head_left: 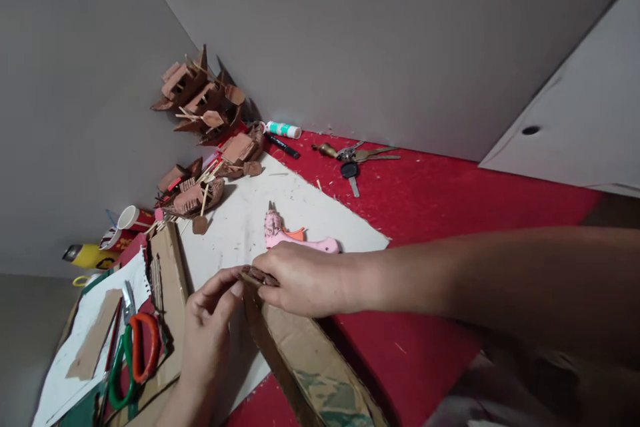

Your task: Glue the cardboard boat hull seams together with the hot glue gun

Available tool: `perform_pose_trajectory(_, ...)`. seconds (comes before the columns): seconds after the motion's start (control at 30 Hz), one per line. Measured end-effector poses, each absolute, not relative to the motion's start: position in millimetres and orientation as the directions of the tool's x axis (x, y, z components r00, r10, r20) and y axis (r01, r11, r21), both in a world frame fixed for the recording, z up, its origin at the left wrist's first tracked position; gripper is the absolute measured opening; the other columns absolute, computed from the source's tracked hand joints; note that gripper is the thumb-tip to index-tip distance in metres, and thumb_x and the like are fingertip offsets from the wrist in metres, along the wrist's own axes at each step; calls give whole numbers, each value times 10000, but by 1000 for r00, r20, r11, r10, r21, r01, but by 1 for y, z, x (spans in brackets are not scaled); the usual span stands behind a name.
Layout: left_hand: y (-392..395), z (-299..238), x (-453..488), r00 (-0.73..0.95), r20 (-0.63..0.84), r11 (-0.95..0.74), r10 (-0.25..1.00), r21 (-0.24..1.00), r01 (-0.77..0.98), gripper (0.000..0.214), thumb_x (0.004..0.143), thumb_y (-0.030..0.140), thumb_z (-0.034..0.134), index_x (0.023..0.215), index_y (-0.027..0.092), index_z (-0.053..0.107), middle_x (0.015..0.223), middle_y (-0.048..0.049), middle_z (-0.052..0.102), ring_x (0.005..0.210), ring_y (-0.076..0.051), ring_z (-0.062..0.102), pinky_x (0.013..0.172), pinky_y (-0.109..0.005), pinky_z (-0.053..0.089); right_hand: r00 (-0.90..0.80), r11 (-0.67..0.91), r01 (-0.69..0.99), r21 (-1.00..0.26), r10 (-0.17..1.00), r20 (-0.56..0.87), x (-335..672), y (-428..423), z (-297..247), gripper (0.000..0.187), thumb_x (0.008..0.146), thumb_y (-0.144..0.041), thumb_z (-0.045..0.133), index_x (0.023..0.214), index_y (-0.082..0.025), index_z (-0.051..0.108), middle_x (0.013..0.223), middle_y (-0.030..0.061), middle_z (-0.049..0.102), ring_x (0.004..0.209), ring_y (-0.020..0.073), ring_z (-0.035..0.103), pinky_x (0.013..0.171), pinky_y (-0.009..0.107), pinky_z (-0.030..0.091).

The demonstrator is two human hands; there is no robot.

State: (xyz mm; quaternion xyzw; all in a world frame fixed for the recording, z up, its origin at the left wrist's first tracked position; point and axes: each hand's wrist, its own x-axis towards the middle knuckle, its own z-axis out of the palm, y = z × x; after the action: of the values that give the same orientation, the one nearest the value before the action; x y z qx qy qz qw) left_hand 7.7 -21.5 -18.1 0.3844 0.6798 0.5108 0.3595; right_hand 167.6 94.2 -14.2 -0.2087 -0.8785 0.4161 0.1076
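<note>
The small, dark brown, bumpy strip [259, 275], which looks like card, is held between the two hands, right by the top end of a long, tan cardboard piece with green blotches [310, 347]; the left hand [213, 317] has its thumb and pointing finger pinched almost together at the strip's left tip, with its other fingers loosely curled; the right hand [300, 280] is bent nearly closed, and seems to grip the strip's other end between fingers and thumb; how hard they squeeze, I cannot tell; if they press or bend too much, the strip could crack or crumple, because it looks thin and rough; if they pinch too lightly, it could slip and drop, and such a little brown thing would be hard to spot on brown card; the pink plastic glue gun with an orange trigger [273, 227] lies just beyond the right hand, on a big white sheet [235, 213]; I cannot tell if it is hot, but if so, a slip that way could burn a finger, and a bump from the right hand could spin it round; the metal scissors with green and orange handles [135, 340] lie off to the left, so a wide swing of the left arm could knock them
</note>
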Motion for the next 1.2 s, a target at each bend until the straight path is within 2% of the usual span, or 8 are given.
perform_pose_trajectory(0.17, -27, -16, 13, -525, -7, 150, 851, 962, 230, 270, 723, 301, 744, 962, 179, 722, 930, -55, 730, 879, -176, 665, 787, -236, 520, -875, 514, 250, -821, 483, 36, 165, 94, -14, 106, 789, -220, 547, 770, -159, 631, 684, 14, 580, 581, 98, 446, 527, 219, 278)
perform_pose_trajectory(0.27, -30, -11, 21, -568, 107, 128, 816, 925, 358, 281, 687, 295, 772, 946, 195, 725, 907, -33, 735, 826, -153, 676, 739, -209, 537, -859, 486, 162, -859, 498, 120, 165, 94, -13, 90, 791, -195, 535, 765, -160, 615, 688, 5, 575, 606, 95, 451, 563, 215, 300)
perform_pose_trajectory(0.43, -35, -2, 35, -587, 292, 141, 755, 802, 581, 321, 689, 308, 770, 995, 221, 728, 933, -24, 744, 826, -170, 695, 761, -250, 567, -824, 484, 69, -872, 521, 224, 170, 94, -9, 83, 782, -193, 533, 750, -164, 604, 679, -1, 557, 606, 96, 429, 585, 229, 301)
perform_pose_trajectory(0.6, -38, -3, 34, -501, 443, 94, 744, 673, 734, 265, 728, 280, 742, 992, 254, 738, 963, -6, 741, 871, -176, 690, 796, -268, 561, -833, 466, 5, -885, 492, 254, 172, 94, -9, 123, 821, -219, 504, 786, -174, 613, 726, 2, 581, 636, 98, 459, 601, 229, 314)
perform_pose_trajectory(0.73, -40, -8, 29, -390, 551, 56, 737, 525, 849, 261, 750, 244, 723, 1010, 259, 734, 957, -2, 738, 843, -167, 684, 792, -284, 554, -839, 452, 36, -891, 498, 219, 171, 92, -10, 125, 827, -221, 507, 775, -179, 613, 712, -3, 578, 630, 97, 460, 580, 228, 300)
perform_pose_trajectory(0.9, -38, -13, 30, -336, 649, 11, 682, 450, 893, 256, 751, 195, 717, 1004, 234, 727, 944, -20, 732, 821, -170, 670, 797, -327, 542, -851, 457, 100, -884, 500, 162, 172, 92, -8, 129, 823, -221, 520, 731, -175, 598, 655, -10, 541, 563, 88, 401, 530, 236, 261)
perform_pose_trajectory(1.07, -32, -15, 35, -236, 682, -105, 692, 419, 902, 241, 748, 139, 711, 972, 227, 728, 900, -20, 709, 821, -156, 640, 733, -299, 525, -869, 500, 70, -863, 455, 193, 171, 92, -5, 98, 807, -122, 539, 734, -140, 601, 646, -11, 534, 557, 76, 385, 525, 224, 273)
perform_pose_trajectory(1.2, -33, -16, 36, -254, 677, -75, 691, 416, 906, 293, 749, 106, 702, 1017, 225, 721, 925, -16, 718, 801, -139, 642, 745, -291, 523, -862, 497, 94, -863, 475, 179, 169, 92, -6, 103, 769, -71, 568, 701, -126, 622, 585, -15, 512, 508, 74, 347, 517, 241, 267)
